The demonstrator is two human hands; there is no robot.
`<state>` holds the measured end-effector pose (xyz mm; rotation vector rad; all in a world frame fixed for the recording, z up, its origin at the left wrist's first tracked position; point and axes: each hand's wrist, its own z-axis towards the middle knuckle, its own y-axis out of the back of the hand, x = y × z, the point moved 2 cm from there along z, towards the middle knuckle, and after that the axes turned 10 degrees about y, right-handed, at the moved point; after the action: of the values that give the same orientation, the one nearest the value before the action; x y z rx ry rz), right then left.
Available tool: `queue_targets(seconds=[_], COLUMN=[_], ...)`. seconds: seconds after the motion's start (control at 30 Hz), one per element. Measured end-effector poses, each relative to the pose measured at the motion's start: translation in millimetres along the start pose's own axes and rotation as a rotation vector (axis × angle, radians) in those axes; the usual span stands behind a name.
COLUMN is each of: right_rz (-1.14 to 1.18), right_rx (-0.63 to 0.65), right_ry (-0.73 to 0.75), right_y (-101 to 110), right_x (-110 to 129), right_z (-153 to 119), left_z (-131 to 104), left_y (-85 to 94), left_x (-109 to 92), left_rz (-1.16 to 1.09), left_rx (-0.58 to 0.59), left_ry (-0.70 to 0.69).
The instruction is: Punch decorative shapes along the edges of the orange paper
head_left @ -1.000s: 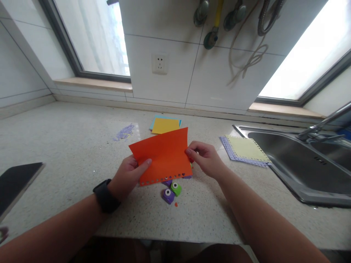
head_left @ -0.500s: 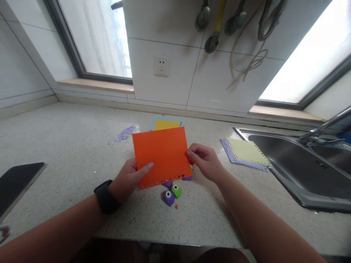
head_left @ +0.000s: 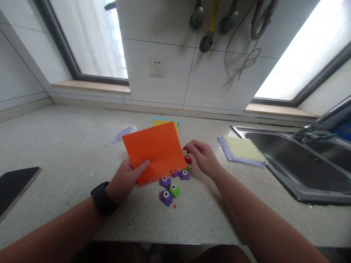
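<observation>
My left hand [head_left: 127,177] grips an orange sheet of paper [head_left: 155,149] at its lower left, thumb on top. The sheet is tilted and has a row of small punched holes along its near edge. Beside its right edge is my right hand [head_left: 201,155], fingers loosely curled and apart from the paper. Just below those fingertips a red craft punch [head_left: 188,159] sits on the counter. Several more punches lie near the sheet's lower edge, among them a purple one [head_left: 166,197] and a green one [head_left: 174,189]. The paper partly covers some of them.
Yellow and blue sheets [head_left: 161,122] lie behind the orange paper. A stack of pale yellow and lilac punched sheets [head_left: 244,148] rests by the steel sink [head_left: 274,149]. Lilac paper bits [head_left: 122,134] are at left, a dark flat object [head_left: 18,186] farther left. An orange scrap [head_left: 174,206] lies in front.
The orange sheet has shifted left and tilted, drawing away from my right hand. My right fingers have come off its edge. More of the punches, including the red one, now show.
</observation>
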<state>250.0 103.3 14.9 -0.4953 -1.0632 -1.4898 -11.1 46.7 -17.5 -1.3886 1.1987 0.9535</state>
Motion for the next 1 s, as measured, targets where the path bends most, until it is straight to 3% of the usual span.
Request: queue_targets(seconds=[0.1, 0.27, 0.6, 0.83, 1.0], right_rz=[-0.175, -0.445, -0.491, -0.545, -0.714], right_rx=[-0.047, 0.033, 0.140, 0.237, 0.476], right_ry=[-0.014, -0.024, 0.036, 0.226, 0.321], right_y=[4, 3, -8, -9, -15], right_x=[-9, -21, -21, 7, 29], right_z=[4, 8, 11, 5, -3], left_z=[5, 9, 5, 6, 6], left_y=[4.4, 3.0, -5.4, -4.1, -4.7], left_x=[4, 3, -8, -8, -7], left_rz=[-0.055, -0.162, -0.255, -0.248, -0.253], left_rx=[-0.089, -0.126, -0.152, -0.178, -0.184], left_ry=[-0.038, 0.007, 0.029, -0.004, 0.013])
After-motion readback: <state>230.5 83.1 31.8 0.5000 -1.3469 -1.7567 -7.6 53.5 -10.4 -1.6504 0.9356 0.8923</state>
